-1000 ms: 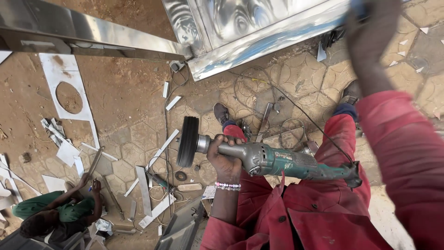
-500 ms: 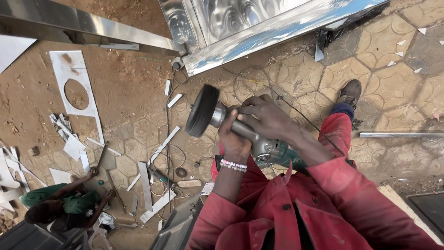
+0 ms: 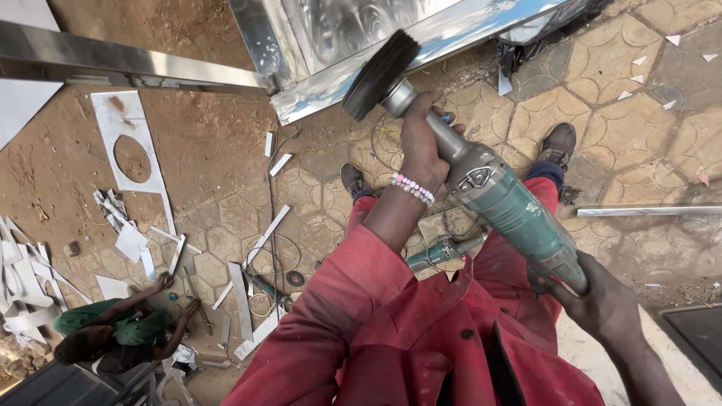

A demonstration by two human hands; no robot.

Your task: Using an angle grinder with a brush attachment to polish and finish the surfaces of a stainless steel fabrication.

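We hold a green power tool (image 3: 504, 203) up in front of us, its black wheel (image 3: 380, 75) close to the shiny metal frame (image 3: 451, 34). Our left hand (image 3: 421, 146) wraps tight near the wheel end. Our right hand (image 3: 594, 297) grips the back end.

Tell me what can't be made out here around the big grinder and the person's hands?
Head view:
- Left hand: fingers wrap behind the green grinder, so the grip is hidden.
- Right hand: palm covered by the grinder's rear.
- Black wheel: edge-on, face unseen.
- Shiny metal panel: cut off by the top edge.
- Second tool: partly hidden by the red sleeve.
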